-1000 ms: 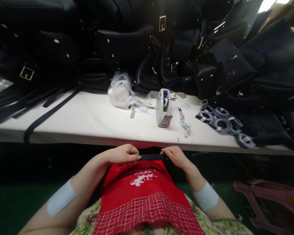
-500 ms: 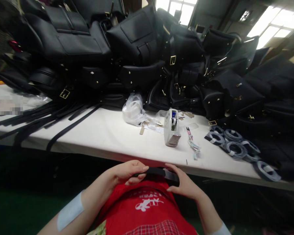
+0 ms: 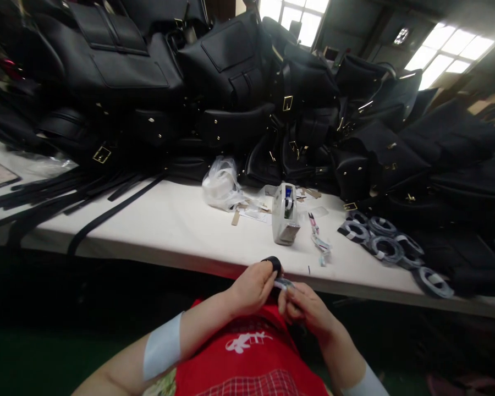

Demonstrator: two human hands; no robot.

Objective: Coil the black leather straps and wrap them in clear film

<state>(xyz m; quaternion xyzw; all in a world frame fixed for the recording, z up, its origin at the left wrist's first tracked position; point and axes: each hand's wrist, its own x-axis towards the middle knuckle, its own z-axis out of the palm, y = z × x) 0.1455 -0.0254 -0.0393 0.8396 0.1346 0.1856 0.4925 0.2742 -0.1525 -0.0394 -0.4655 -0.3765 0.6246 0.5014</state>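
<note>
In front of the red apron, my left hand (image 3: 252,287) is closed around a black strap (image 3: 273,263), which curls up in a loop above the fingers. A pale, shiny stretch of wrapping (image 3: 283,282) shows on the strap between the two hands. My right hand (image 3: 307,309) pinches the end of that pale stretch, thumb on top and fingers curled under. Both hands are at the near edge of the white table (image 3: 181,234). Palms and fingers hide the rest of the strap.
Black bags (image 3: 127,71) with gold buckles are piled along the back. Long black straps (image 3: 107,214) hang over the left edge. A tape dispenser (image 3: 286,217), a plastic bag with a white roll (image 3: 220,184), pink-handled snippers (image 3: 312,221) and several wrapped coils (image 3: 385,249) lie on the table.
My left hand has moved right and up, closer to my right hand. The strap, stretched out between the hands before, now bends into a loop. My right hand's fingers have closed.
</note>
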